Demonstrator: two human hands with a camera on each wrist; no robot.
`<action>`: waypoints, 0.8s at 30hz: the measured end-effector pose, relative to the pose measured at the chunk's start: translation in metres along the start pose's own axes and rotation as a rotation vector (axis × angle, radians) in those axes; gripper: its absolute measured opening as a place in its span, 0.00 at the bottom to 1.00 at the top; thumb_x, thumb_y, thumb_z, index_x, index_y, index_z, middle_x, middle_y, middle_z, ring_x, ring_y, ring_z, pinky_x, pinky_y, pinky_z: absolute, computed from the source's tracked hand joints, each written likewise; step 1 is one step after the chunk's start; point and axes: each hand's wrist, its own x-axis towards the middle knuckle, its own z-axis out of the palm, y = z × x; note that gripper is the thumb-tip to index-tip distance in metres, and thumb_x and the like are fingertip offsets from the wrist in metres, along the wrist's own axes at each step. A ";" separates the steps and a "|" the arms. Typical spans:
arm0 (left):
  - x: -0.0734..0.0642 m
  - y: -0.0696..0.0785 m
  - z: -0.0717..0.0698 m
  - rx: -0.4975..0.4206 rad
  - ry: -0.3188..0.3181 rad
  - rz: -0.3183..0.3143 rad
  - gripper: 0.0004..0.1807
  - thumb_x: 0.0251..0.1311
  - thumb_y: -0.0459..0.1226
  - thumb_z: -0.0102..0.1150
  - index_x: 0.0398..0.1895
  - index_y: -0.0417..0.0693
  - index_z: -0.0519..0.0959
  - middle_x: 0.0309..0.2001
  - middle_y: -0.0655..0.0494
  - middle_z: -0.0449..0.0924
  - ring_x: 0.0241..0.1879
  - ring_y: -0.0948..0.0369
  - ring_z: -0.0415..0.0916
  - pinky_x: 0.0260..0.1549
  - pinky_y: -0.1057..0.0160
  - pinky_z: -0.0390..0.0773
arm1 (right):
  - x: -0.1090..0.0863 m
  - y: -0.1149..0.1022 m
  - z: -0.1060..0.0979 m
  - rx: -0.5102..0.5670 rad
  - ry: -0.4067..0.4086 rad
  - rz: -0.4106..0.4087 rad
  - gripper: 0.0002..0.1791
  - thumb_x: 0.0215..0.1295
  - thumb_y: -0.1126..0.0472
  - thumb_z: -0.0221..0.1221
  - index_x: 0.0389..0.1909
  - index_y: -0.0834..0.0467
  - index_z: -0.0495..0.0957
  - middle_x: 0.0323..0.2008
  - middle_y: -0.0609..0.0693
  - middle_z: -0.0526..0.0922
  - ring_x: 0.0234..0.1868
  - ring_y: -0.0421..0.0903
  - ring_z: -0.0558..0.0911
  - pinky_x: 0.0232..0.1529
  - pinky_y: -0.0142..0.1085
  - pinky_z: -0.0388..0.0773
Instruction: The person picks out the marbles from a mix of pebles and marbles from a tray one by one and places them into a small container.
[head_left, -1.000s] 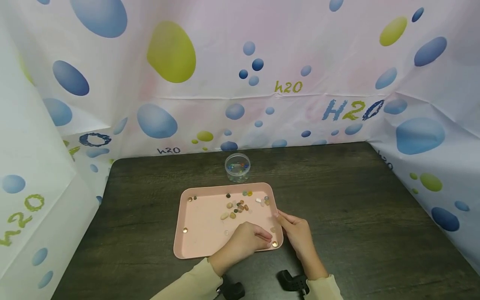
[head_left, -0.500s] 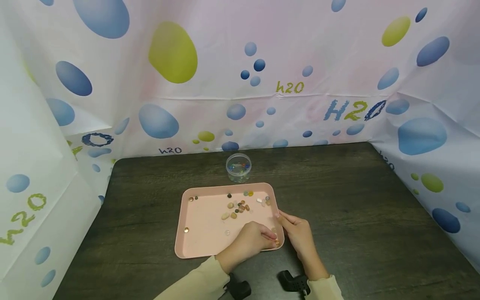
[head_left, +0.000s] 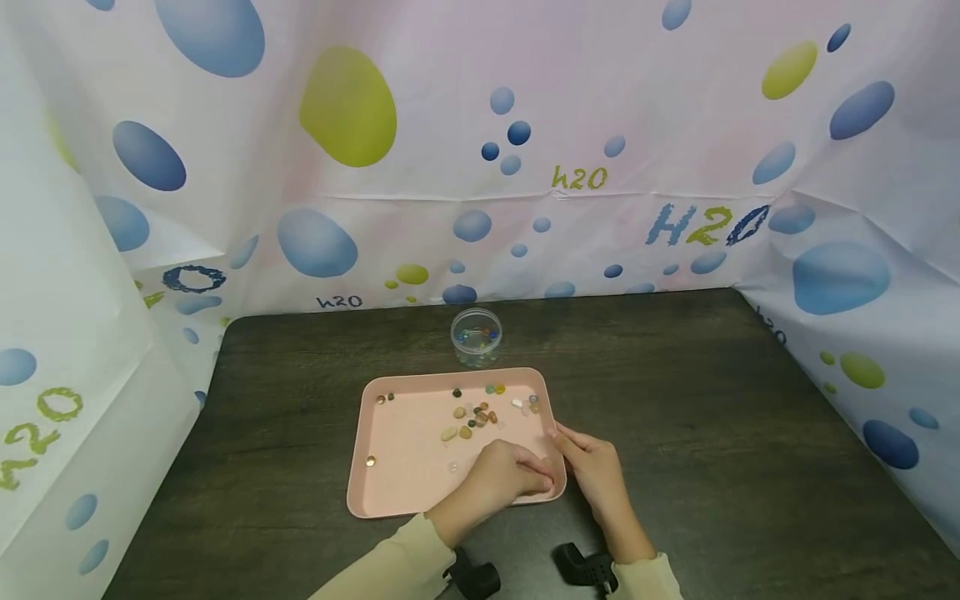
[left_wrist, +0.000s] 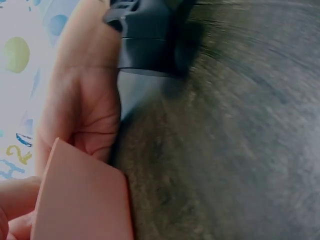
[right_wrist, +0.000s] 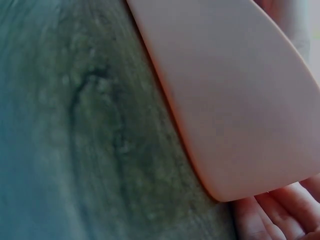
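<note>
A pink tray lies on the dark table, with several small stones in its middle and others along its edges. My left hand reaches over its near right corner. Its thumb and fingertips pinch together where a gold bead lay; the bead itself is hidden. My right hand grips the tray's right side, thumb at the rim. Curled fingers show beyond the tray's wall in the right wrist view. In the left wrist view, left-hand fingers appear beside the tray corner.
Behind the tray stands a clear round jar with several coloured beads in it. Another gold bead lies at the tray's left side. A printed sheet hangs along the table's back edge and rises at both sides.
My left hand has shifted slightly right into the tray's near corner, and its fingertips have closed over the gold bead, which was visible before. The right hand has stayed at the rim.
</note>
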 end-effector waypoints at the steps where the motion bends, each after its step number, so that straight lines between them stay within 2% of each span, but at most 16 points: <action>1: 0.000 0.001 -0.001 -0.028 0.002 -0.007 0.06 0.48 0.36 0.68 0.29 0.44 0.87 0.28 0.56 0.86 0.27 0.69 0.79 0.26 0.70 0.78 | 0.000 0.000 0.000 0.002 -0.004 0.000 0.24 0.58 0.48 0.62 0.50 0.59 0.80 0.51 0.57 0.80 0.50 0.48 0.79 0.43 0.33 0.80; 4: 0.000 0.003 -0.006 -0.198 -0.007 -0.040 0.09 0.49 0.35 0.68 0.33 0.39 0.86 0.32 0.51 0.86 0.33 0.65 0.82 0.34 0.66 0.82 | 0.000 0.000 0.000 0.012 -0.009 0.003 0.23 0.58 0.49 0.62 0.50 0.59 0.80 0.51 0.57 0.80 0.51 0.48 0.79 0.43 0.33 0.80; 8: 0.001 0.008 -0.015 -0.374 -0.004 -0.067 0.12 0.50 0.33 0.66 0.37 0.34 0.84 0.37 0.47 0.85 0.39 0.61 0.83 0.41 0.61 0.81 | 0.000 -0.001 0.000 0.014 -0.005 0.002 0.23 0.59 0.50 0.62 0.50 0.59 0.80 0.51 0.57 0.80 0.51 0.47 0.79 0.41 0.32 0.80; 13: 0.003 0.014 -0.032 -0.448 0.000 -0.086 0.15 0.52 0.35 0.66 0.42 0.37 0.82 0.40 0.48 0.84 0.42 0.60 0.82 0.47 0.59 0.78 | 0.000 0.000 0.001 0.028 -0.003 0.001 0.22 0.59 0.51 0.62 0.50 0.60 0.79 0.49 0.58 0.80 0.47 0.47 0.81 0.38 0.32 0.81; 17: 0.008 0.022 -0.047 -0.542 0.010 -0.084 0.16 0.55 0.32 0.62 0.47 0.35 0.80 0.46 0.47 0.82 0.44 0.60 0.81 0.50 0.60 0.76 | 0.001 0.001 0.002 0.012 0.006 -0.018 0.22 0.59 0.51 0.62 0.50 0.60 0.80 0.48 0.59 0.81 0.45 0.47 0.83 0.36 0.32 0.81; 20: 0.012 0.028 -0.058 -0.570 0.022 -0.061 0.16 0.58 0.31 0.58 0.50 0.33 0.78 0.48 0.45 0.81 0.45 0.60 0.81 0.52 0.59 0.75 | 0.001 0.002 0.002 0.006 0.010 -0.022 0.21 0.60 0.52 0.61 0.50 0.60 0.80 0.47 0.59 0.81 0.44 0.47 0.83 0.36 0.32 0.81; 24: 0.017 0.035 -0.072 -0.550 0.051 -0.043 0.18 0.59 0.32 0.58 0.53 0.33 0.76 0.48 0.45 0.81 0.45 0.62 0.81 0.54 0.57 0.73 | 0.001 0.002 0.001 0.002 0.008 -0.017 0.21 0.59 0.50 0.62 0.50 0.58 0.80 0.47 0.58 0.82 0.44 0.47 0.83 0.37 0.33 0.81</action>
